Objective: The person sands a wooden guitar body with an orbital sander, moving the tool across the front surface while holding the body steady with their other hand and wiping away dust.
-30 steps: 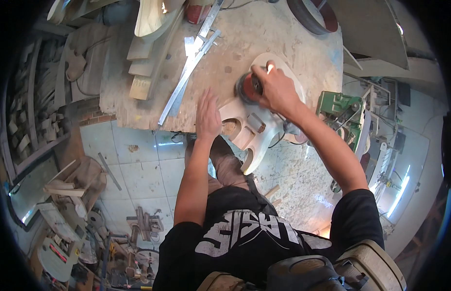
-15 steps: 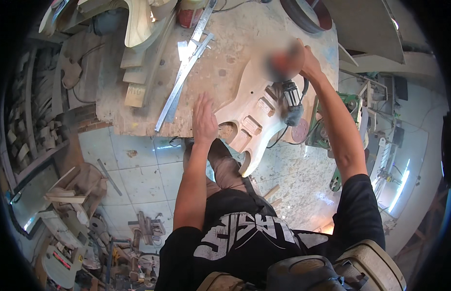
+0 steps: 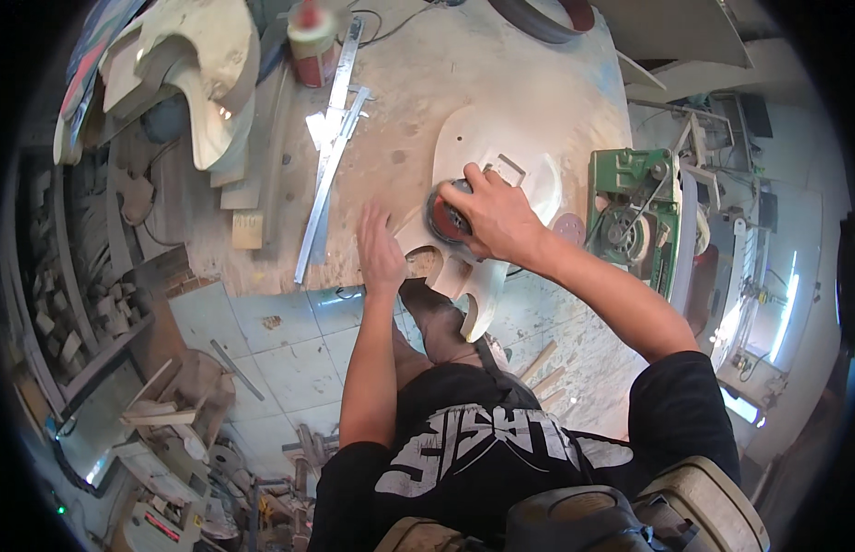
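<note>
A pale wooden electric guitar body (image 3: 453, 152) lies on the workbench (image 3: 391, 124), its cutaway horns reaching past the near edge. My right hand (image 3: 501, 219) is wrapped over a red and dark orbital sander (image 3: 446, 213), which rests on the left part of the body's face. The hand and sander cover some of the routed pockets. My left hand (image 3: 381, 250) lies at the bench's near edge, beside the body's left horn. Its fingers are stretched forward, slightly smeared, with nothing in them.
Left of the body lie a long metal ruler (image 3: 310, 239) and a caliper (image 3: 345, 138), with a glue bottle (image 3: 313, 57) behind. More shaped wooden bodies (image 3: 193, 69) stack at the far left. A round sanding disc (image 3: 568, 227) and a green machine (image 3: 633, 216) are on the right.
My right hand has brought the sander from the far right of the guitar body toward me and to the left. My left hand stays near the bench edge. The view has shifted slightly.
</note>
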The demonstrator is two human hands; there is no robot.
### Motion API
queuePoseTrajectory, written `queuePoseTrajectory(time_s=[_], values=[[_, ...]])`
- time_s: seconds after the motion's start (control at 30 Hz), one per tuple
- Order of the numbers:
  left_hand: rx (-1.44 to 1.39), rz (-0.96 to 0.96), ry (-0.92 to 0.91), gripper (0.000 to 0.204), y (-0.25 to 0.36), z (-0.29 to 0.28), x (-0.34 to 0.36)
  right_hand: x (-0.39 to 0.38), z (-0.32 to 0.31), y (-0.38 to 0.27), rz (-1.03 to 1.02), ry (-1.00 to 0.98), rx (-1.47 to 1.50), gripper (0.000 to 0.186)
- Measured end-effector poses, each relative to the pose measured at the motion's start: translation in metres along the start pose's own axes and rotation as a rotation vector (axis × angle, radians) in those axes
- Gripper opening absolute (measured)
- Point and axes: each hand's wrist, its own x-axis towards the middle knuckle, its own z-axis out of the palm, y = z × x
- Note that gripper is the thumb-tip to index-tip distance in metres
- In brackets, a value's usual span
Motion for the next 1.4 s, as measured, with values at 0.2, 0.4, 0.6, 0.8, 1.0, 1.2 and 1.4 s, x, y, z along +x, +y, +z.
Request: queuePoseTrajectory(time_s=[0.2, 0.4, 0.6, 0.8, 1.0, 1.2, 1.4], values=[[0.048, 0.009, -0.011, 0.041, 0.002, -0.003, 0.001, 0.035, -0.007, 0.043, 0.125, 0.146, 0.005, 0.065], [0.038, -0.007, -0.01, 0.041, 0.002, -0.004, 0.002, 0.068, -0.029, 0.127, 0.398, 0.195, 0.101, 0.069], [0.023, 0.001, 0.016, 0.044, 0.004, 0.001, 0.002, 0.009, -0.005, 0.193, 0.645, 0.215, 0.14, 0.075], [0.047, 0.001, 0.006, 0.044, 0.0, 0.0, 0.001, -0.038, 0.003, 0.189, 0.766, 0.19, 0.215, 0.073], [0.057, -0.004, -0.001, 0.042, -0.001, 0.0, 0.0, 0.021, -0.013, 0.171, 0.675, 0.221, 0.153, 0.07], [0.045, 0.03, 0.004, 0.043, 0.001, 0.002, 0.002, 0.056, -0.02, 0.132, 0.469, 0.228, 0.074, 0.066], [0.04, 0.004, -0.024, 0.043, -0.004, -0.002, -0.001, 0.064, -0.017, 0.061, 0.159, 0.149, 0.022, 0.061]])
